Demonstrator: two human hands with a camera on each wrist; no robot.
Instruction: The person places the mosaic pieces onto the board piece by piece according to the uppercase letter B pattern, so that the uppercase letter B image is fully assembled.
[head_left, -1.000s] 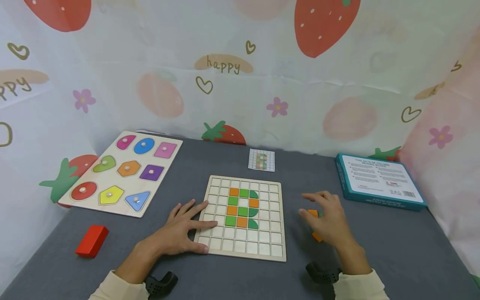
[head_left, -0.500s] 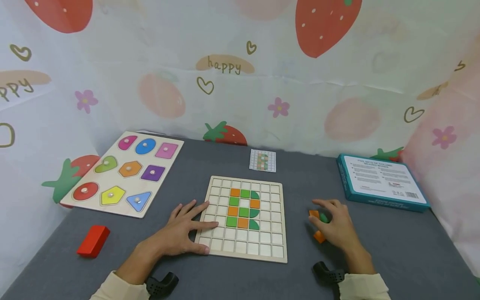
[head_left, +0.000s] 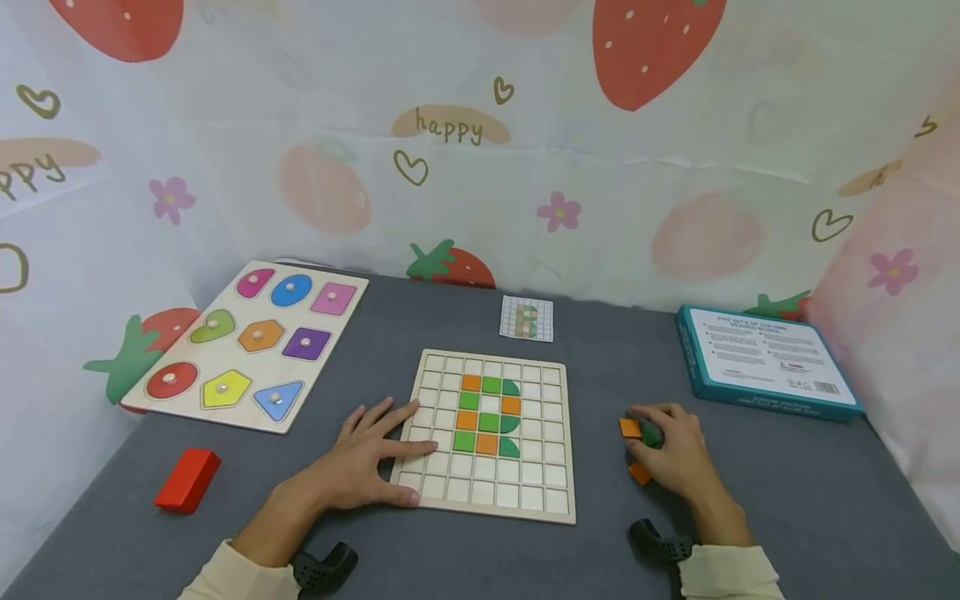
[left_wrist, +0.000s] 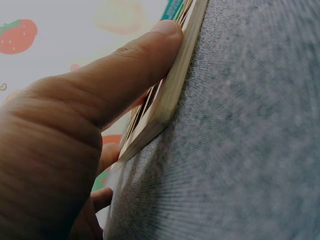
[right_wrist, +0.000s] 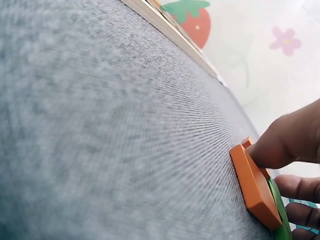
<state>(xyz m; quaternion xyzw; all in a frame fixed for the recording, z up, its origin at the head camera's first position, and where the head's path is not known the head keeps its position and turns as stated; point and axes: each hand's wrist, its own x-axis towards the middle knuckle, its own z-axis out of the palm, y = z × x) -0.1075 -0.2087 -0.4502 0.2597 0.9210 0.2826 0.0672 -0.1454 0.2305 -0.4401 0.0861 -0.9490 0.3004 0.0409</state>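
Observation:
My left hand (head_left: 367, 458) lies spread at the left edge of a square wooden grid board (head_left: 551, 508), fingers over its margin and thumb at the near corner. Green and orange squares and rounded dark-green tiles (head_left: 510, 387) fill part of the grid. To the right of the board, my right hand (head_left: 678, 450) curls around a green block (head_left: 651, 433), its thumb low among the blocks. One orange block (head_left: 630, 428) sits just left of the green one, and another orange block (head_left: 640, 474) lies below the thumb. The fingers partly hide the green block.
A small pattern card (head_left: 527, 319) lies behind the board. At left are a knobbed shape puzzle (head_left: 258, 337) and a red block (head_left: 187, 481). A teal box (head_left: 768, 362) stands at back right, near the fabric backdrop.
My right hand has moved right and slightly down, and its fingers have closed in on the green block, which has turned a little. The left hand stays on the board.

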